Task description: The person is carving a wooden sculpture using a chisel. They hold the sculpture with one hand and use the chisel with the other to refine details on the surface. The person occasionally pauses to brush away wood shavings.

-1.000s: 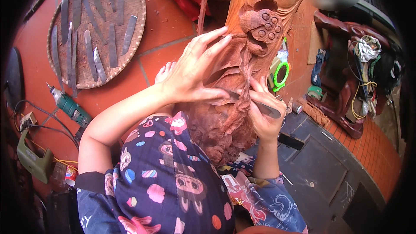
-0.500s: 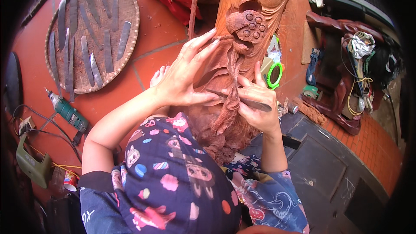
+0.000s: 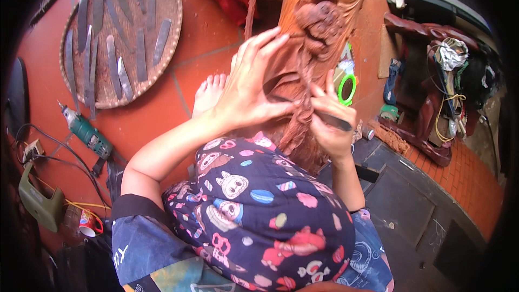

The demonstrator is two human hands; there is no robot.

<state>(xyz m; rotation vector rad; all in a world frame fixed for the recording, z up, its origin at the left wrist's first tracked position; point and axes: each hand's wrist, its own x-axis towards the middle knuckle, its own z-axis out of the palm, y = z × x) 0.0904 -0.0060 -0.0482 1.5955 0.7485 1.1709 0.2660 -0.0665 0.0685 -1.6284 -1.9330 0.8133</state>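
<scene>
A reddish-brown wood carving with a blurred, knobbly seed-pod shape stands in front of my body. My right hand is closed round a flat, dark carving blade, whose end shows at the palm. The other end of the blade runs left across the carving, partly hidden by a wooden ridge. Against the left side of the carving lies my left hand, its fingers stretched upward and its thumb out toward the blade's tip. Whether that thumb touches the blade, I cannot tell.
On the tiled floor at left sits a round woven tray with several flat blades. Below it lie a green power tool, cables and a red cup. A green-rimmed ring is right of the carving; dark red wooden furniture stands farther right.
The view has shifted, so the carving and both hands appear farther right. My bare foot shows more beside the left hand. The right hand still grips the blade.
</scene>
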